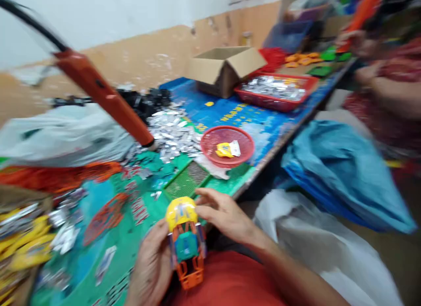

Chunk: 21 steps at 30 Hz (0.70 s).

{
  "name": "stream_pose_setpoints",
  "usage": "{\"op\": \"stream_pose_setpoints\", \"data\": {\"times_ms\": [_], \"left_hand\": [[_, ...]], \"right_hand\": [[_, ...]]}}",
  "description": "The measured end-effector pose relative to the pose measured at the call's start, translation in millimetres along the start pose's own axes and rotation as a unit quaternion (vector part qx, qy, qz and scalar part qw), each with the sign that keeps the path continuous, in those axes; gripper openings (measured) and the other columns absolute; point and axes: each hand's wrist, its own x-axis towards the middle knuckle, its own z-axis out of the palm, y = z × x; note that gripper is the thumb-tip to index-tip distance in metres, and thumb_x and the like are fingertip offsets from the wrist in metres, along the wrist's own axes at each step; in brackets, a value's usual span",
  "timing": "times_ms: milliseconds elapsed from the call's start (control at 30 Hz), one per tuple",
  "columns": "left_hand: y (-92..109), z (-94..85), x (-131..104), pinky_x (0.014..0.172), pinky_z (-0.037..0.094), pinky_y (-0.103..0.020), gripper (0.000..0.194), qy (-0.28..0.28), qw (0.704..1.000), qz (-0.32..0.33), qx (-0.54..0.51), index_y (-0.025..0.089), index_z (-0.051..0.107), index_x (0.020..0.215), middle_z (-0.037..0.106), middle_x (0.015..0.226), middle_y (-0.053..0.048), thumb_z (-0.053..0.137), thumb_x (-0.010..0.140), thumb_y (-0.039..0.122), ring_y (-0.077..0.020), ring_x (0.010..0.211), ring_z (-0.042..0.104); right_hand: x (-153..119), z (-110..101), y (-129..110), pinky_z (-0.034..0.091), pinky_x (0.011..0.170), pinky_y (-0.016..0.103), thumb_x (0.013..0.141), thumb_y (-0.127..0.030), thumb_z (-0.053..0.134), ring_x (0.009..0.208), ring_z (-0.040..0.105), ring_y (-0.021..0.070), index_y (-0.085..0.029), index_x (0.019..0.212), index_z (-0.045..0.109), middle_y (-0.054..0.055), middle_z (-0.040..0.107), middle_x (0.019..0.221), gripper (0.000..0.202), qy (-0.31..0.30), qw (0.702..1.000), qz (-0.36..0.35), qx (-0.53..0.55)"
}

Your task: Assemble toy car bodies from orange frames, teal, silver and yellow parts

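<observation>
A toy car (pixel 186 247) with a yellow hood, a teal middle part and an orange frame is in front of my body, its yellow end pointing away. My left hand (pixel 153 257) is closed around its left side. My right hand (pixel 225 214) is beside the yellow end, fingers bent and apart, with the tips at or very near its right edge; contact is hard to tell in the blur. Just beyond the car lies a green tray (pixel 189 179). A red round basket (pixel 227 161) behind it holds a yellow piece (pixel 224 150) and a white piece.
An orange-red power tool (pixel 103 95) hangs over the bench at left. Silver pieces (pixel 177 133) are heaped behind. Yellow parts (pixel 29 244) fill a box at left. Farther back stand a cardboard box (pixel 226 71) and red tray (pixel 263 103). Bags (pixel 342 165) and another person (pixel 388 87) are at right.
</observation>
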Motion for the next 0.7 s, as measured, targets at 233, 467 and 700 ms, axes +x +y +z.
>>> {"op": "stream_pose_setpoints", "data": {"times_ms": [233,467,700], "left_hand": [[2,1.2,2,0.074,0.052,-0.028,0.028,-0.016,0.995,0.009,-0.098,0.014,0.071,0.085,0.073,0.084,-0.006,0.081,0.064,0.029,-0.0217,0.084,0.067],[7,-10.7,0,0.071,0.051,-0.026,0.024,-0.034,0.993,0.028,-0.111,0.012,0.071,0.087,0.073,0.084,-0.007,0.074,0.075,0.033,-0.0190,0.080,0.066],[9,-25.5,1,0.062,0.050,-0.021,0.026,0.002,0.990,0.052,-0.130,0.010,0.071,0.081,0.071,0.072,-0.005,0.075,0.073,0.035,-0.0128,0.063,0.061]], "right_hand": [[11,0,16,0.040,0.045,0.019,0.072,-0.040,0.072,0.056,0.052,0.0076,-0.015,0.114,0.055,-0.002,0.058,0.075,0.051,-0.088,0.988,0.072,0.105],[27,17,19,0.047,0.064,0.026,0.071,-0.038,0.075,0.069,0.059,0.0116,-0.018,0.109,0.059,-0.001,0.064,0.076,0.046,-0.088,0.991,0.037,0.094],[35,32,20,0.050,0.065,0.030,0.072,-0.039,0.074,0.072,0.061,0.0149,-0.018,0.110,0.061,0.002,0.066,0.081,0.045,-0.105,0.992,0.028,0.057]]}}
